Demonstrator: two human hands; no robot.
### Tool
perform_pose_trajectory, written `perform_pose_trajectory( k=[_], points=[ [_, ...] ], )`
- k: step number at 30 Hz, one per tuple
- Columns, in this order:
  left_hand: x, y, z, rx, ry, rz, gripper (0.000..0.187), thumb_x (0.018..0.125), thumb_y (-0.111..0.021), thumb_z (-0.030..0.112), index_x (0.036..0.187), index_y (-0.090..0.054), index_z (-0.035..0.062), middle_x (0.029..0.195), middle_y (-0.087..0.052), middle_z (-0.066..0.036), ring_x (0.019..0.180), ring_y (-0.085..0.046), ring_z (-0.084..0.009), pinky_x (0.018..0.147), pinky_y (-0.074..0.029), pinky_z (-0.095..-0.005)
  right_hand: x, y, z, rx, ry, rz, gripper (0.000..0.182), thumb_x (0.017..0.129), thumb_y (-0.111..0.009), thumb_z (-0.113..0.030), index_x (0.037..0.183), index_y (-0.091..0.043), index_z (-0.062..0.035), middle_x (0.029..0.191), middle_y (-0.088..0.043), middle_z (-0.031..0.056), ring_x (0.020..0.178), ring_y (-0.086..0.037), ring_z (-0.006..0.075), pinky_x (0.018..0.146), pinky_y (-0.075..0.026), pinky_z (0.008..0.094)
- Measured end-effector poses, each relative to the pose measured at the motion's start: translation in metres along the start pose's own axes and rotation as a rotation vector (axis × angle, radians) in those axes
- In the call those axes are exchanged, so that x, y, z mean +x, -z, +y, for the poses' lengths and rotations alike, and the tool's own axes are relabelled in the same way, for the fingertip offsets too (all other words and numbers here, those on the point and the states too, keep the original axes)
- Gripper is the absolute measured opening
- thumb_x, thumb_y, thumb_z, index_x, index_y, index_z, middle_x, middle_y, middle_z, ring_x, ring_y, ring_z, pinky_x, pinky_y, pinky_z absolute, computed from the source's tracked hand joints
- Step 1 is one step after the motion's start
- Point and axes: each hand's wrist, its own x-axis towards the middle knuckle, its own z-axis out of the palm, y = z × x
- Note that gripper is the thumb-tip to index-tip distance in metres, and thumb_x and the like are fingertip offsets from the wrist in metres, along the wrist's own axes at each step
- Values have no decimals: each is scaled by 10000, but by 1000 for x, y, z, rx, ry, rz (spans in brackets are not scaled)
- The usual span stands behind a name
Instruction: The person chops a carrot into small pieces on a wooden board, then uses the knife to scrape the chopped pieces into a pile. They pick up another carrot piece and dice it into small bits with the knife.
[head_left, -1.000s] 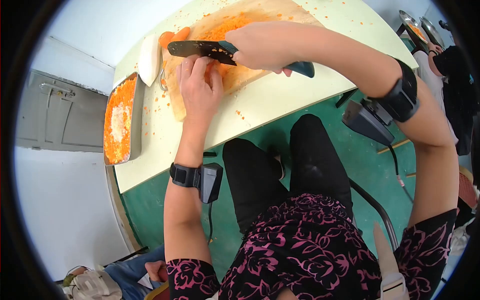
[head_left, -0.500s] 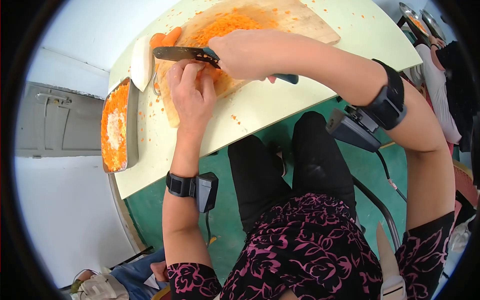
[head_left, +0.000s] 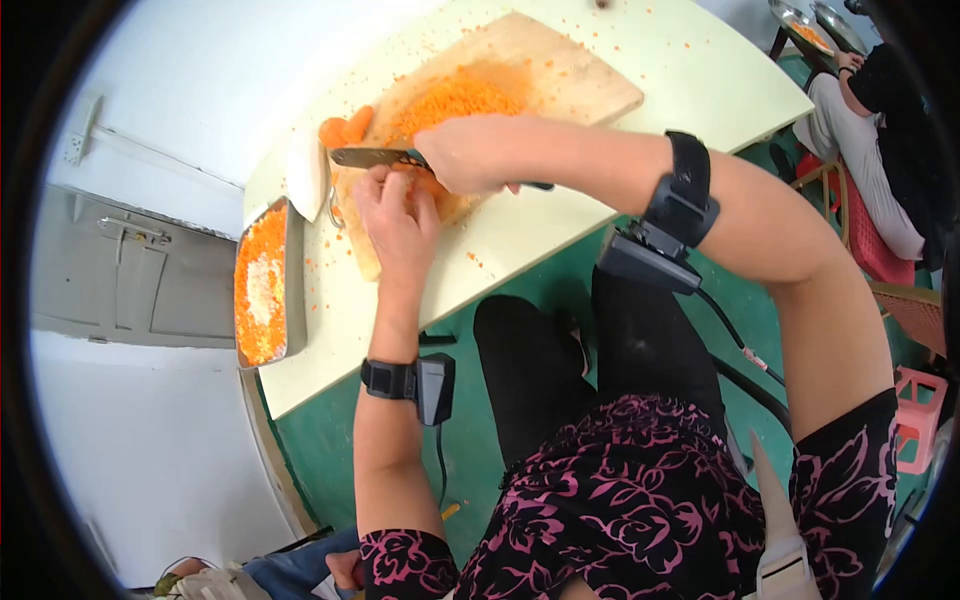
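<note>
My right hand [head_left: 465, 152] grips a kitchen knife [head_left: 368, 157] by its dark handle, with the blade pointing left over the wooden cutting board [head_left: 590, 85]. Close below the blade, the bent fingers of my left hand [head_left: 402, 222] press on a piece of carrot [head_left: 428, 184], mostly covered by my hands. A heap of finely chopped carrot [head_left: 455, 100] lies on the board just beyond the knife. At the board's left end are whole carrots [head_left: 345, 130], beside a long white peeled radish [head_left: 305, 172].
A metal tray [head_left: 295, 285] of chopped carrot topped with something white and minced stands at the table's left edge. Carrot bits dot the pale table [head_left: 510, 240]. At right, another person [head_left: 865, 130] sits near metal dishes [head_left: 800, 28]; a pink stool [head_left: 918, 420] stands lower down.
The view has shifted, so the table and tray sit further right and lower. My right hand still holds the knife beside my left fingers, its blade now slightly lower against them.
</note>
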Motion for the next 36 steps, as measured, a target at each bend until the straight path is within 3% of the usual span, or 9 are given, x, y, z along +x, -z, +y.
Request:
perform_pose_trajectory(
  k=[4,10,13,19,28,36],
  points=[
    [1,-3,1,-11,-12,17,88,730,-581,-29,795,-529,0,872,-511,-154,858,-479,-310,765,-399,-382,-8,13,3,-3,-58,-124,212,856,-377,-61,1022,-471,32,654,-576,182,466,-578,260,398,-476,350],
    [0,-1,4,-36,52,-13,131,694,-602,-27,814,-571,14,909,-513,-164,873,-484,-332,785,-407,-406,-14,10,2,7,-48,-65,195,863,-365,-48,1004,-470,35,706,-580,196,483,-584,271,410,-480,371],
    [0,0,3,-44,31,-30,144,691,-601,-35,825,-576,11,907,-514,-158,876,-487,-324,783,-406,-408,0,-1,2,10,72,27,194,876,-382,-78,1004,-472,37,739,-582,202,503,-588,280,418,-483,384],
    [-2,-1,-2,-47,109,32,112,736,-608,-32,839,-574,-6,899,-525,-150,876,-498,-306,768,-420,-376,6,10,22,106,34,-12,221,898,-442,-178,1003,-482,12,743,-582,187,516,-585,287,434,-484,382],
    [0,-3,3,11,95,49,163,726,-623,-34,882,-594,2,906,-530,-139,853,-491,-309,754,-411,-387,-18,19,8,-2,131,301,198,906,-485,-213,909,-479,-15,679,-587,163,628,-593,323,594,-468,426],
    [3,0,2,14,56,25,213,720,-616,-42,929,-592,-11,952,-554,-145,884,-500,-312,769,-410,-386,-21,6,13,-76,255,340,177,895,-504,-180,887,-483,-5,652,-575,174,647,-585,345,575,-439,444]
  ],
)
